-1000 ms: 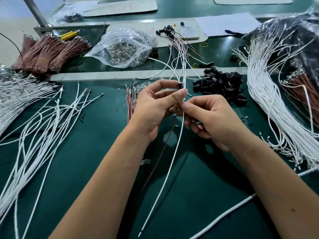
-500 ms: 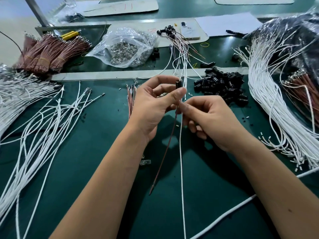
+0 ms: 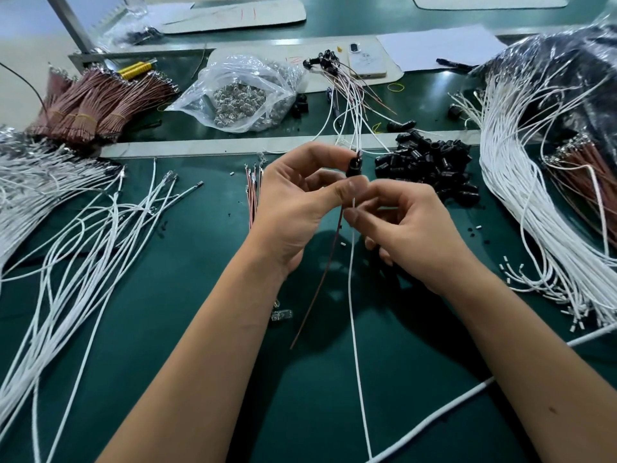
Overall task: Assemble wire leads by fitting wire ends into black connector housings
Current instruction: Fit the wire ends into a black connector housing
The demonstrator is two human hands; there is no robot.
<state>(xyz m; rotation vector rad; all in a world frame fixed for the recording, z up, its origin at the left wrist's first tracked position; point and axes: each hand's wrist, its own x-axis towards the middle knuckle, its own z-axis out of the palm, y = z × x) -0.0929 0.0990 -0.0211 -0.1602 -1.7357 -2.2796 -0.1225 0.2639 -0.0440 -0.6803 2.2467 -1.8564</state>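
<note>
Hands met above the dark green bench mat (image 3: 173,329), near its middle. The left hand (image 3: 293,208) held a small black plastic connector housing (image 3: 354,166) upright, pinched betw. its curled thumb and fingers. From the bottom of the housing hung two wires: a thin brown wire (image 3: 319,285) slanting down to the left, its free end just over the mat, and a long white wire (image 3: 354,312) going nearly straight down twd. the lower edge of the view. The right hand (image 3: 410,232) pinched the white wire just under the housing w/ thumb and forefinger, other fingers curled in.

A heap of loose black connector housings (image 3: 430,165) lay just right of the hands. Far right was a thick bundle of white wires (image 3: 521,195); at left, loose white wires (image 3: 86,228) spread on the mat. Behind, a clear plastic bag of small metal terminals (image 3: 240,95) lay beside tied bundles of brown wires (image 3: 90,108). Finished leads w/ black housings (image 3: 347,91) lay behind the hands.
</note>
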